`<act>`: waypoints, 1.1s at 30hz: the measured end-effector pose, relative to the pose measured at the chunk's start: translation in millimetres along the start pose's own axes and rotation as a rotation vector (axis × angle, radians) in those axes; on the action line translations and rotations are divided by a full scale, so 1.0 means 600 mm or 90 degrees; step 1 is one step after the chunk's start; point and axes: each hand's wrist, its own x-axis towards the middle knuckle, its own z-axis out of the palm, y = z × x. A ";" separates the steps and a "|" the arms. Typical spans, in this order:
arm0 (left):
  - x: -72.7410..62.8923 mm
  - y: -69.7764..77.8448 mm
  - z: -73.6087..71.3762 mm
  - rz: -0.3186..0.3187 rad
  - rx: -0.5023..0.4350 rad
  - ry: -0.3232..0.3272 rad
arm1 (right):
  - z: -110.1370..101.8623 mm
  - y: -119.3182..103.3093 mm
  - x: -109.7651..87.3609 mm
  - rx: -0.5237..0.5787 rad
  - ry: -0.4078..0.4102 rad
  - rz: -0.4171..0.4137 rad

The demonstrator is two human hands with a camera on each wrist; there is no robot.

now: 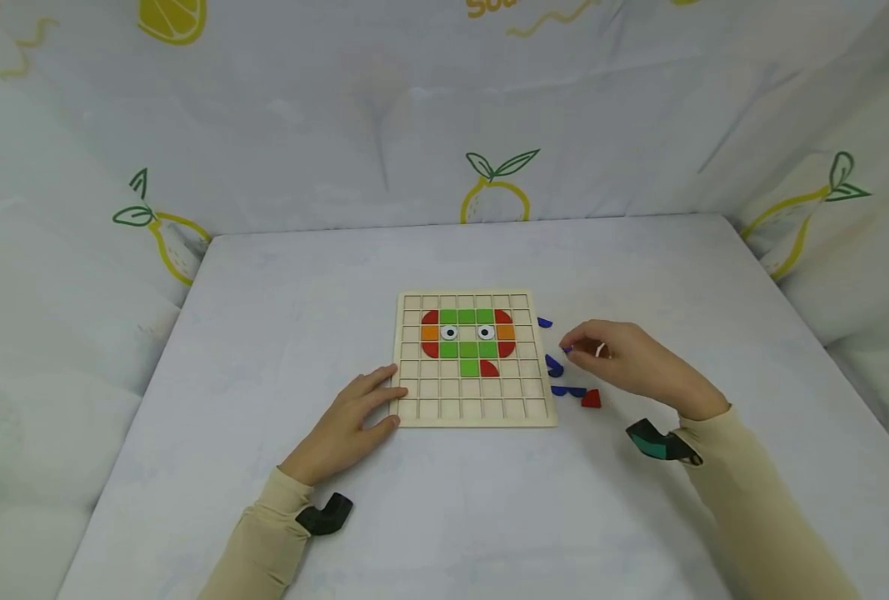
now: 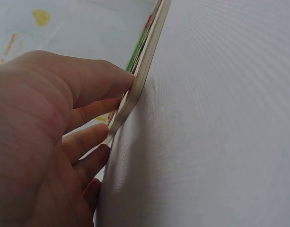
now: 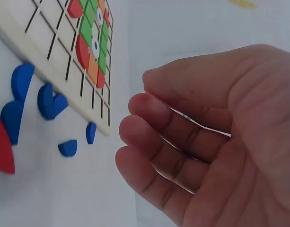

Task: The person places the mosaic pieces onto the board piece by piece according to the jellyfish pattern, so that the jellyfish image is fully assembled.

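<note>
A pale wooden grid board [image 1: 429, 409] lies on the table, with green squares [image 1: 470, 367], orange squares, red rounded pieces [image 1: 490, 367] and two eye pieces [image 1: 449, 332] set in its cells. My left hand [image 1: 348, 427] rests at the board's left edge, its fingers extended and its thumb touching the rim [image 2: 140, 78]. To the right of the board, my right hand [image 1: 631, 364] is above a small blue piece [image 3: 68, 148]. The fingers [image 3: 135, 130] bend loosely towards the thumb, and nothing shows between them in the right wrist view.
More blue rounded pieces [image 1: 554, 367] lie along the board's right side, one [image 1: 545, 322] near its upper corner. A red piece [image 1: 591, 399] sits by the lower right. A white cloth with lemon drawings [image 1: 495, 200] hangs behind the table [image 1: 324, 275].
</note>
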 end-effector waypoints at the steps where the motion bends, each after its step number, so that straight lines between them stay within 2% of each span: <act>1: 0.000 0.000 0.000 -0.002 0.000 -0.001 | -0.002 0.006 -0.007 -0.004 0.000 0.002; 7: 0.000 0.001 0.000 -0.014 -0.008 -0.008 | 0.007 0.039 -0.040 -0.023 -0.010 0.011; 11: 0.000 0.002 -0.001 -0.020 -0.016 -0.010 | 0.022 0.053 -0.049 -0.017 -0.039 0.041; 15: -0.001 0.003 -0.001 -0.020 -0.017 -0.009 | 0.036 0.057 -0.052 -0.022 -0.054 0.048; 23: -0.002 0.002 0.000 -0.025 -0.021 -0.011 | 0.053 0.065 -0.055 -0.020 -0.047 0.025; 28: -0.002 0.001 0.001 -0.023 -0.020 -0.011 | 0.055 0.069 -0.057 -0.014 -0.043 -0.011; 33: -0.001 0.000 0.000 -0.011 -0.015 -0.006 | 0.053 0.068 -0.055 -0.029 -0.039 -0.019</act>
